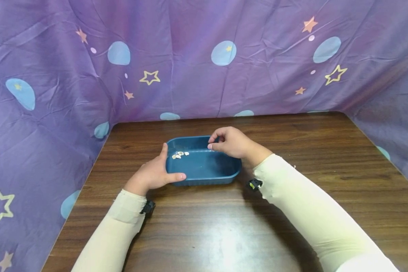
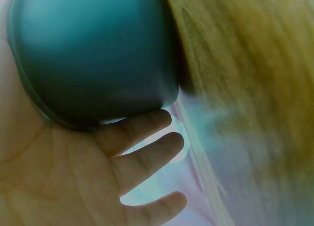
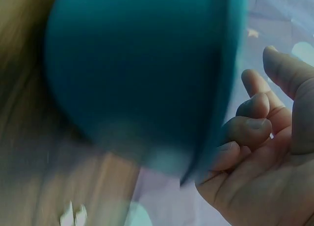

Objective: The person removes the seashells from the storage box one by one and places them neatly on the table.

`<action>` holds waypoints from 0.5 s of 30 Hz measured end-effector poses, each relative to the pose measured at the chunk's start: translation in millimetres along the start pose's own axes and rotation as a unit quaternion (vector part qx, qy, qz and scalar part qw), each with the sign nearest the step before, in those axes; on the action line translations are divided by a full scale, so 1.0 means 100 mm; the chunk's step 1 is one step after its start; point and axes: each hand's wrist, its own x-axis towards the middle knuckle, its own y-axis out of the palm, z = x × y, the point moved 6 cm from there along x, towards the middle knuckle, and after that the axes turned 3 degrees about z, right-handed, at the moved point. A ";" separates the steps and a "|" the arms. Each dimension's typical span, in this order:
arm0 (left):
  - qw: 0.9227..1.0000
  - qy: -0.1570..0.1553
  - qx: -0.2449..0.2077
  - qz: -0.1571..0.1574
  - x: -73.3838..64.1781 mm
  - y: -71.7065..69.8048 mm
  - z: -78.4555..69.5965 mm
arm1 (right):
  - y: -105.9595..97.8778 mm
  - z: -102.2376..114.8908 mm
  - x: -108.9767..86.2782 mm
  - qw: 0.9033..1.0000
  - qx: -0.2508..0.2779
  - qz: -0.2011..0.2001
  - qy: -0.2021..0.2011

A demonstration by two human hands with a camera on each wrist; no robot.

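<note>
A blue tub (image 1: 204, 178) sits on the wooden table. Inside its far left part lie several small cream-white, shell-like pieces (image 1: 178, 154). My left hand (image 1: 153, 170) holds the tub's left end, thumb laid over the near rim and palm against the outside wall. In the left wrist view, three fingers (image 2: 152, 159) stretch out below the tub wall. My right hand (image 1: 232, 143) hovers over the tub's far right part. Thumb and index fingertips are close together but apart in the right wrist view, nothing visible between them; the other fingers (image 3: 245, 130) are bent.
Brown wood-grain table (image 1: 309, 151) surrounds the tub. A purple curtain (image 1: 190, 83) with stars and blue spots hangs behind the table and along both sides. Small black devices (image 1: 255, 184) are worn at both wrists, by the cream sleeves (image 1: 302, 211).
</note>
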 end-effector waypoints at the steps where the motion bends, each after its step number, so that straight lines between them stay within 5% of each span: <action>1: 1.000 0.001 0.001 0.000 0.00 0.00 0.00 | 0.04 0.02 0.02 1.000 0.002 0.002 0.000; 15: 1.000 0.003 0.011 0.005 0.02 0.00 0.00 | 0.46 0.19 0.26 0.998 0.053 0.024 0.020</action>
